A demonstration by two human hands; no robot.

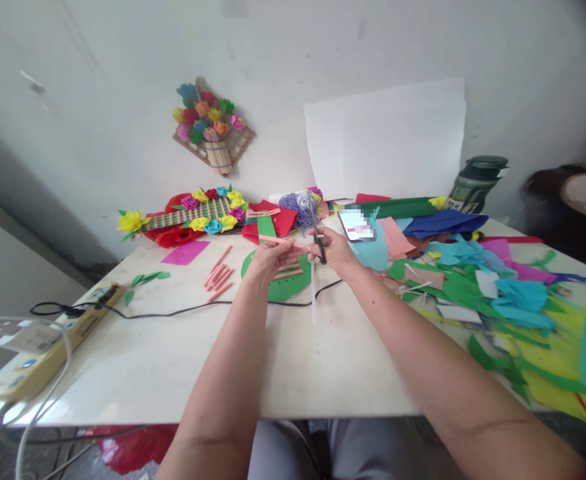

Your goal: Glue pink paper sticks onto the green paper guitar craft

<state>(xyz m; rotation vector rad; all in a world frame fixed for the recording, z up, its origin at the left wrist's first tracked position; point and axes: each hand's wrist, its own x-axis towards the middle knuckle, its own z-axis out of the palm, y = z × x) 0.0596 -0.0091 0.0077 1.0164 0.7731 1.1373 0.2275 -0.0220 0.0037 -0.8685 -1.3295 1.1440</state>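
My left hand point(271, 259) pinches a thin pink paper roll point(271, 240) above the middle of the table. Black-handled scissors point(322, 252) are in my right hand point(337, 251), blades pointing up and away; its fingertips come close to the roll's right end. Beneath both hands lies a round green cutout point(293, 291) with several pink strips across it and a green neck point(267, 227) reaching back. A few short pink rolls point(219, 276) lie loose to the left. A slim whitish stick point(313, 303) extends toward me below my right hand; what it is I cannot tell.
A power strip point(67, 337) with cables lies at left, and a black cord point(173, 312) crosses the table. Behind stands a flower-trimmed striped craft piece point(187, 215). Coloured paper scraps point(473, 280) cover the right side, near a phone point(357, 225) and dark green bottle point(475, 183).
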